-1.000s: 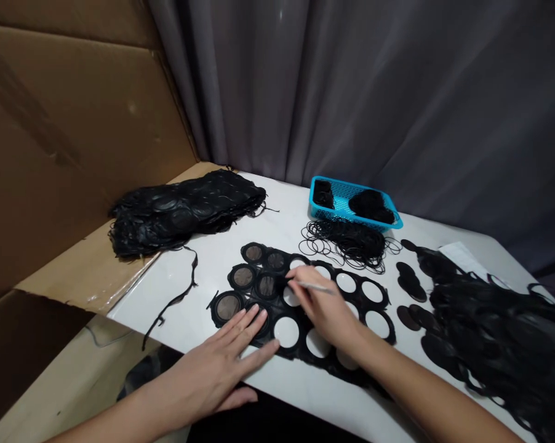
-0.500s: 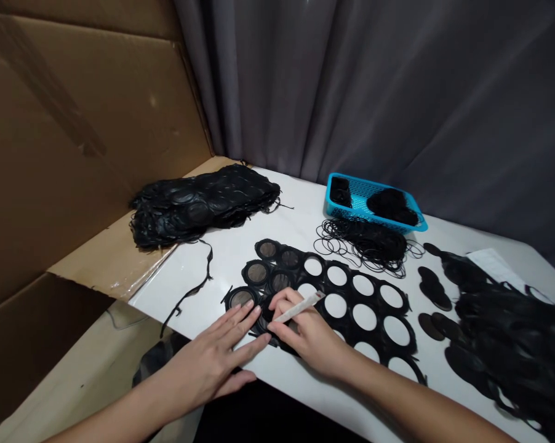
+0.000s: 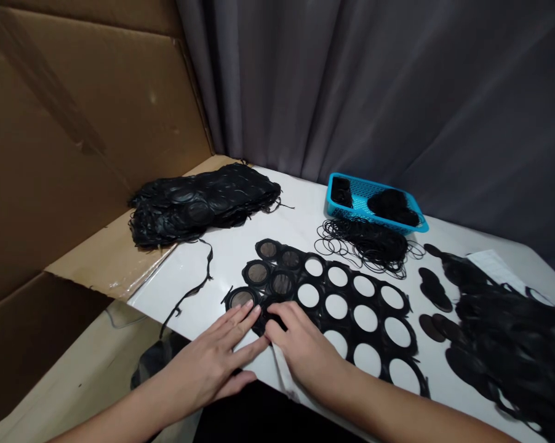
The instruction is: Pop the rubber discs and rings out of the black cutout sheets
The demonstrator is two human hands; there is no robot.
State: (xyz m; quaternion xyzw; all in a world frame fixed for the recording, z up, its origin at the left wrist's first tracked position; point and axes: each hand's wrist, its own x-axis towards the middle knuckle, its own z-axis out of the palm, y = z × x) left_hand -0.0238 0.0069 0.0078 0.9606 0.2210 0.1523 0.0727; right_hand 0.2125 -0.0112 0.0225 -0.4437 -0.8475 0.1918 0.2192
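Plainly, in the head view, the black sheet lies on the white table, the left hand open and flat on its near-left corner and the right hand curled round a pale slim tool; weak pressure could let the sheet slip, or a snag tear it. The sheet shows eleven holes and five dark discs, perhaps a sixth beneath the hands, with one blue basket behind it.

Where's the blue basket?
In the head view, the blue basket sits right of centre on the white table, in front of the grey curtain and just behind the tangle of thin black rings.
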